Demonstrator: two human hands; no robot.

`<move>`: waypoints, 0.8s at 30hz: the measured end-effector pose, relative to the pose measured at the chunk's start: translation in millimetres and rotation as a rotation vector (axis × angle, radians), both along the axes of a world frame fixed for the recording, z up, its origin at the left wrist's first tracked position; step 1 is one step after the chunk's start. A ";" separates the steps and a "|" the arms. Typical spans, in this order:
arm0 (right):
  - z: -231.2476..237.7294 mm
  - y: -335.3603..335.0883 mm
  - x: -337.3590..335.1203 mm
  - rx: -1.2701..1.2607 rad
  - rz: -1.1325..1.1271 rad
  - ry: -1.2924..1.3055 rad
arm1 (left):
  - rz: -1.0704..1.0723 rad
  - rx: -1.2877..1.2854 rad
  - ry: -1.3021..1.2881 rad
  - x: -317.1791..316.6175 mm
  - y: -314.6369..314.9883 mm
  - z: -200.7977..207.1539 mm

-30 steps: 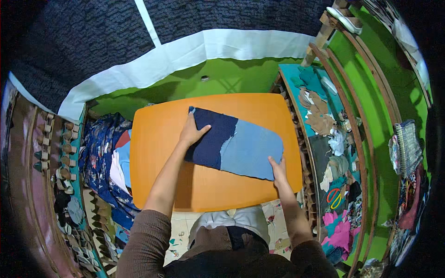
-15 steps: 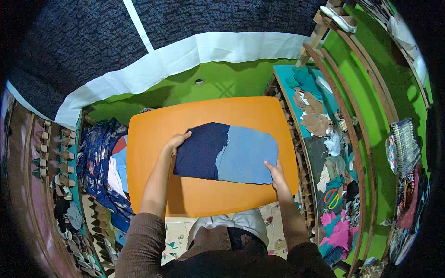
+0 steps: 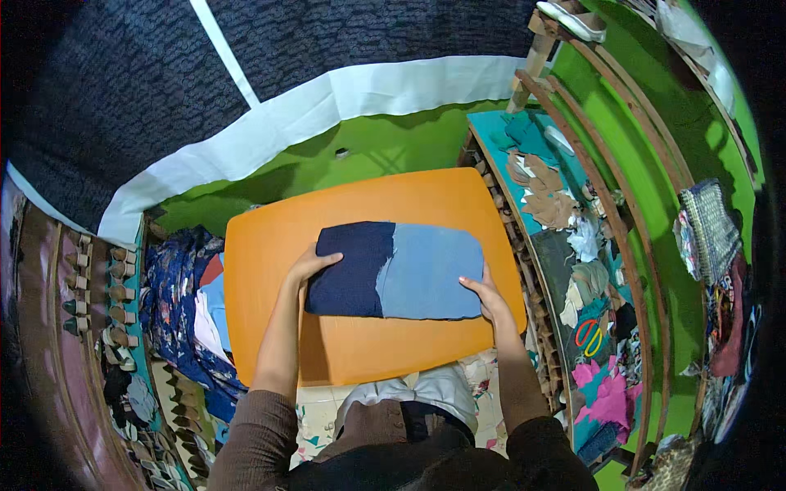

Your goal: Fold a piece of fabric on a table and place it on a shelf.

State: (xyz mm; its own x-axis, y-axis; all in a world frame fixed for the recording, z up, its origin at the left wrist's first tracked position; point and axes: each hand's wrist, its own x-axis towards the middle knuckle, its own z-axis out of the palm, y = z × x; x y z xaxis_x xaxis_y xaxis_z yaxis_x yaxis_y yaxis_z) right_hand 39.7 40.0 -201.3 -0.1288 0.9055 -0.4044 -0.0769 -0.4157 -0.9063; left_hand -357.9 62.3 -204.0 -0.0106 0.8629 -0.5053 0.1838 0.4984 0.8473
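Note:
A flat two-tone fabric piece (image 3: 434,270) is held over the orange tabletop (image 3: 360,356). Its left part is dark navy and its right part light blue, with a slightly ragged line where they meet. My left hand (image 3: 314,262) grips the navy end, thumb lying on top and the other fingers hidden beneath. At the light blue end my right hand (image 3: 488,296) pinches the edge, its thumb on the upper face. A shadow falls on the table below the left side, so the fabric seems raised there.
On the right, a bench holds brown fabric scraps (image 3: 544,204), red-and-yellow-handled scissors (image 3: 589,337) and pink scraps (image 3: 610,397). Wooden rails (image 3: 622,221) run above it. To the left lie a blue patterned cloth (image 3: 176,278) and racks of shoes (image 3: 123,286). A green wall (image 3: 368,135) stands behind.
The fabric has turned slightly, so its edges run more level. My left thumb has moved further onto the navy part. My head view has shifted a little to the right.

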 end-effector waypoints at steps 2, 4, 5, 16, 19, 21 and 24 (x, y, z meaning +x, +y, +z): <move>-11.1 -7.4 14.8 0.033 0.024 0.001 | -0.076 0.055 -0.090 16.0 -7.1 5.1; -37.1 -25.9 35.2 0.064 -0.032 -0.070 | -0.090 0.069 -0.105 38.0 -13.2 6.3; -35.2 -33.3 31.8 0.085 -0.037 -0.120 | -0.053 0.077 -0.097 38.3 -20.2 7.2; -31.3 -121.9 47.2 0.093 -0.247 -0.100 | -0.105 0.086 0.083 66.7 -66.3 4.8; -21.0 -128.1 48.1 0.109 -0.275 -0.085 | -0.096 0.063 0.150 66.8 -69.2 -0.2; -14.5 -135.7 59.4 -0.028 -0.170 -0.061 | -0.089 0.021 0.090 72.4 -74.4 1.6; -0.6 -151.8 67.3 -0.078 -0.129 -0.037 | -0.120 0.071 -0.040 83.3 -86.4 6.3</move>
State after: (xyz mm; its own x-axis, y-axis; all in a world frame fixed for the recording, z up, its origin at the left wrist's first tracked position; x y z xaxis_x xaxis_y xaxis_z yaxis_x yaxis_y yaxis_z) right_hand 107.0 -111.8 -201.9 0.0033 0.8794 -0.4760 -0.1013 -0.4733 -0.8751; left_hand -274.6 -24.1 -197.7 0.1137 0.8906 -0.4404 0.2037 0.4130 0.8877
